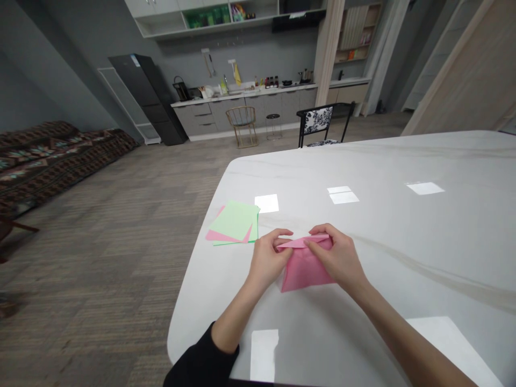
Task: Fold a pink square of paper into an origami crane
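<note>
Between my two hands is a sheet of pink paper (308, 271), its far edge folded over into a narrow, lighter pink flap. My left hand (272, 255) pinches the left end of that flap, thumb on the near side and fingers curled behind. At the right end, my right hand (334, 252) grips the paper, its thumb pressed on the fold near the middle. The near part of the sheet slopes down toward the tabletop. Fingers hide both ends of the fold.
Left of my hands, a loose stack of green and pink paper sheets (236, 220) lies on the white table (387, 226) near its left edge. A black-framed chair (320, 121) stands beyond the far edge. Farther off are a gold chair (242, 121), a stool (273, 118) and a kitchen counter (226, 98).
</note>
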Tool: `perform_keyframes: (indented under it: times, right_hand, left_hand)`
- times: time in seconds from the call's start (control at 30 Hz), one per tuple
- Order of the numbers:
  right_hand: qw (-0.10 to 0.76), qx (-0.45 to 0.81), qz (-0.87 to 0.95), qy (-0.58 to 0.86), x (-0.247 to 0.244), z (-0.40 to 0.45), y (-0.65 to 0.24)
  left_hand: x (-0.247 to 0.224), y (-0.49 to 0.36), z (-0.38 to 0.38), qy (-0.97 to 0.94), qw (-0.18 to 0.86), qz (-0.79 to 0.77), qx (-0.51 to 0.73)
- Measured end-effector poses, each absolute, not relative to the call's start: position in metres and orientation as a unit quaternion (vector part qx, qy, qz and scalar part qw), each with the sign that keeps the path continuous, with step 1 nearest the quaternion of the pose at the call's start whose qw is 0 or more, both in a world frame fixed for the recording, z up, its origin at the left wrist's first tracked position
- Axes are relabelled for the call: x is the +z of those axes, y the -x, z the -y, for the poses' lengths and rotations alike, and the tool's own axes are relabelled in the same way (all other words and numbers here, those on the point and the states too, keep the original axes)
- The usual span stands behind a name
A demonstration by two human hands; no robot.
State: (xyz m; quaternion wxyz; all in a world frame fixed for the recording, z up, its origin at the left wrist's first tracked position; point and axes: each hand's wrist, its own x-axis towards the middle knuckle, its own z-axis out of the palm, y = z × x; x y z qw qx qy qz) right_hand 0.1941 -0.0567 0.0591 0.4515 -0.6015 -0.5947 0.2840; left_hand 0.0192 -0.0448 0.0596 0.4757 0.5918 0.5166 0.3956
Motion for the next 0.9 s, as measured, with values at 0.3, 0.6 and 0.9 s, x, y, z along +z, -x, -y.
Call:
perform_keyframes:
  times: [0.3, 0.6, 0.9]
  right_hand:
    - [0.506, 0.364, 0.498, 0.604, 0.061, 0.048, -0.208]
    - [0.521, 0.317, 0.507, 0.608, 0.064, 0.052, -0.204]
    - [0.526, 0.381, 0.528, 0.547, 0.063, 0.060, -0.190]
  left_hand:
    - [0.069, -0.012, 0.043, -0.398, 0.779, -0.309, 0.373]
    - [0.068, -0.017, 0.046, -0.502, 0.710, -0.347, 0.352]
    - [0.058, -0.028, 0.049, -0.601, 0.452, -0.478, 0.453]
